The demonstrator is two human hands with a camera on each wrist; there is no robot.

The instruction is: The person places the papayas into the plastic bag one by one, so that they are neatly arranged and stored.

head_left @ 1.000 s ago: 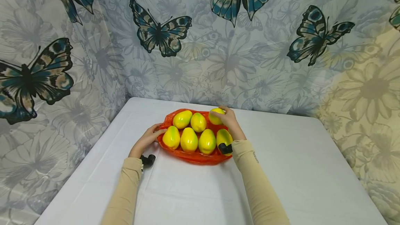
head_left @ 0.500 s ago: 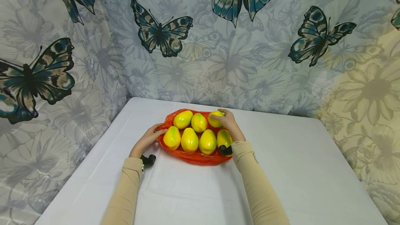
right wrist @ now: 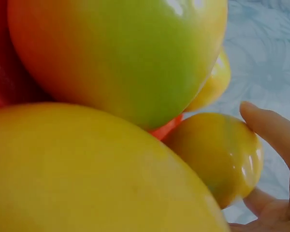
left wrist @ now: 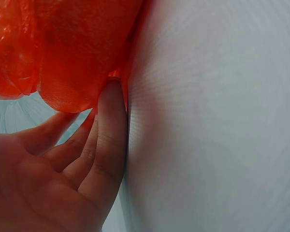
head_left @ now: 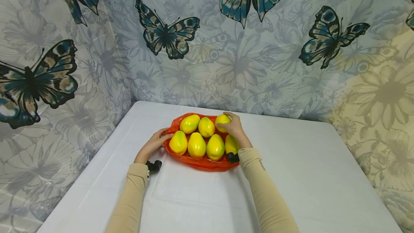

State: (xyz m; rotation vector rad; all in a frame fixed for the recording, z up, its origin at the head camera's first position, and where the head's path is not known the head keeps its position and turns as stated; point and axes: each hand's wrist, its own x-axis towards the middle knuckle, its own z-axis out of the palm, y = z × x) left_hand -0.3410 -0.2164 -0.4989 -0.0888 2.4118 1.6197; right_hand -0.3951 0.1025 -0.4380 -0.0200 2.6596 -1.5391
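Right hand (head_left: 235, 129) cups a yellow fruit (head_left: 222, 120) at the orange bag's (head_left: 207, 163) far edge; left hand (head_left: 154, 143), fingers straight, touches its left side.

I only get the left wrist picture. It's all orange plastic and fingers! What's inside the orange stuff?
Observer: Seven yellow-green fruits lie on an orange bag.
Child: Where's the other hand?
Observer: The right hand grips the back right fruit.
Child: What's the table like?
Observer: A white table, with butterfly curtains behind it.
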